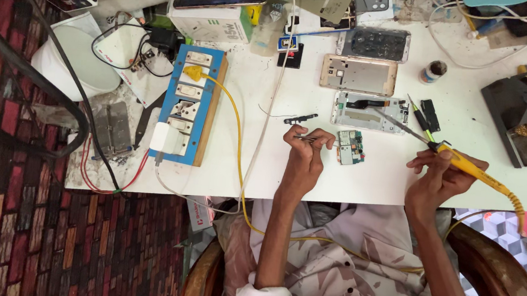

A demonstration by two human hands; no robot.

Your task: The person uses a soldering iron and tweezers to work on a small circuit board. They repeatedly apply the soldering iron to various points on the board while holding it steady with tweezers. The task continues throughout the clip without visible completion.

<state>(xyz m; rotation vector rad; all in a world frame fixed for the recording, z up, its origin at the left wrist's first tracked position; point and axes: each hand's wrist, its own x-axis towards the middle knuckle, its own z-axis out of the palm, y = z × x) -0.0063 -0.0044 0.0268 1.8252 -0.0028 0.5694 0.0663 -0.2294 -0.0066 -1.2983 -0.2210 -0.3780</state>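
The phone already lies stripped into frames on the counter (pixel 337 181), and just below the white frame (pixel 370 112) its circuit board (pixel 350 147) awaits soldering, left hand (pixel 304 155) gripping tweezers (pixel 306 137) beside it, right hand (pixel 442 178) clasping the yellow soldering iron (pixel 462 162) above, tip not yet touching.

A white worktable (pixel 364 177) stands over a red brick-patterned floor (pixel 5 220), wooden chair (pixel 508 281) beneath.

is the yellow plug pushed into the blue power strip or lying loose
Pushed in: the yellow plug sits in a socket of the blue wooden power strip, its cord trailing away.
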